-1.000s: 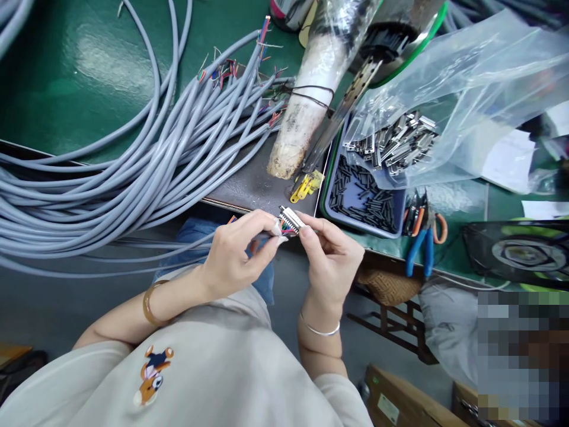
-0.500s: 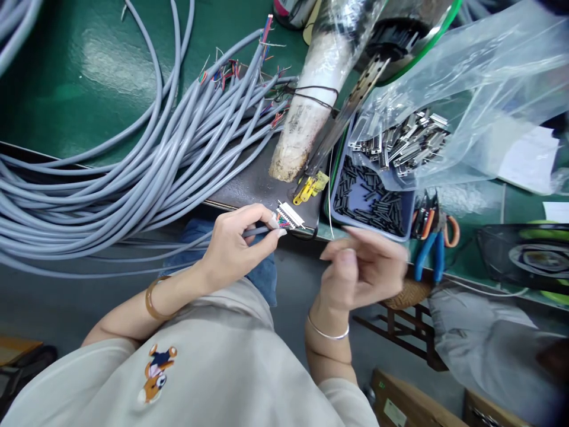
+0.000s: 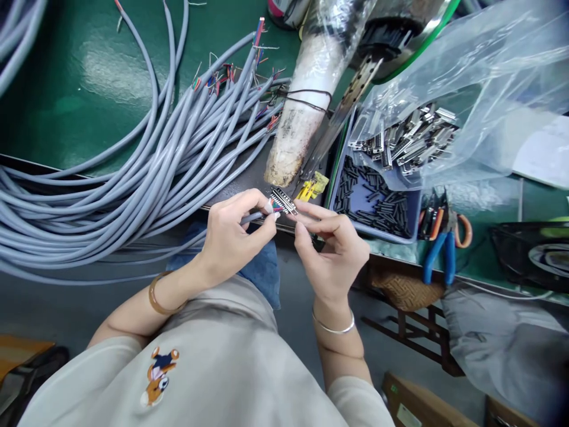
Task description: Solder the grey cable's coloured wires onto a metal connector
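My left hand pinches the end of a grey cable whose coloured wires run into a small metal connector. My right hand is at the connector's right side, its fingertips touching the connector from below and beside. Both hands are held just off the bench's front edge, above my lap.
A thick bundle of grey cables with stripped coloured ends covers the green bench on the left. A blue tray of small black sleeves, a clear bag of metal connectors, blue-handled pliers and a wrapped white cylinder stand ahead and right.
My right hand let go of the connector, swung out to the right, and has come back to touch it again. The left hand kept hold of the cable throughout.
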A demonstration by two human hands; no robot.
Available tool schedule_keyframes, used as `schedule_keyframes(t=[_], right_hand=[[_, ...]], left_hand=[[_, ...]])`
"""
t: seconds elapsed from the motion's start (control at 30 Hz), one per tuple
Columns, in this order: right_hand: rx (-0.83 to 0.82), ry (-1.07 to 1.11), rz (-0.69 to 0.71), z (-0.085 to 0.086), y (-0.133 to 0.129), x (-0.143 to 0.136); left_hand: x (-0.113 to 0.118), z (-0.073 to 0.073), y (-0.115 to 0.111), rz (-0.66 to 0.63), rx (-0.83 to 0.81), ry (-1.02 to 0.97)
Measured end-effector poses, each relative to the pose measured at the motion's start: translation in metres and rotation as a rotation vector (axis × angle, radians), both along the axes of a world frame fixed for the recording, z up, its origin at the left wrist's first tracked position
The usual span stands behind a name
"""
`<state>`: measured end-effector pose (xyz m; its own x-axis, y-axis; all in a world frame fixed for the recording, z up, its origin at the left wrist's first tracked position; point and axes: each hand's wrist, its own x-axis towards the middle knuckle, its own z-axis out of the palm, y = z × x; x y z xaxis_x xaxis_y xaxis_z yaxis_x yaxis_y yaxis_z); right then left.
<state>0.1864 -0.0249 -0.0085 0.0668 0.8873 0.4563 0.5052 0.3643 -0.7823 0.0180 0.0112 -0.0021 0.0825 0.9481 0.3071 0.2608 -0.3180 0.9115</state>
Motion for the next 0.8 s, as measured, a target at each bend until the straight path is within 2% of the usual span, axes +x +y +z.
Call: schedule_keyframes(t=[0.23,0.43,0.8], right_hand=[[-0.032,0.108,0.039,0.005,0.010,0.004],[-0.043,0.106,0.041,0.007,0.012,0.005],[0.050,-0.051,0.021,0.018,0.017,0.005]], left_hand=[[0.003,0.005,0.006,0.021,0.123,0.069],[0.004,0.008,0.008,0.043,0.179,0.102],[0.002,0.014,0.006,0.018,0.123,0.080]])
